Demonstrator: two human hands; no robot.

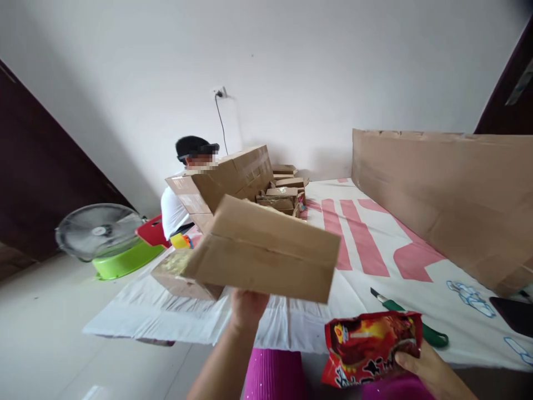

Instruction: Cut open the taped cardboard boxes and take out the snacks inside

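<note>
My left hand (250,307) is closed on the lower edge of a brown cardboard box (270,253), raised above the table and tilted, with a broad side facing me. Its fingers are partly hidden behind the box. In my right hand (425,364) is a shiny red food packet (372,347) with dark printing, gripped at its right end with the thumb on the front. Just behind the packet lies a green-handled utility knife (410,316), its blade pointing left. Another cardboard box (183,275), with yellowish filling on top, stands left of the raised box.
Several small cartons (287,191) sit by a long cardboard box (233,172) at the back. A tall cardboard panel (437,194) stands on the right. Beyond the table are a seated person (175,205), a fan (100,230) and a green basin (125,260). A dark flat object (512,314) lies far right.
</note>
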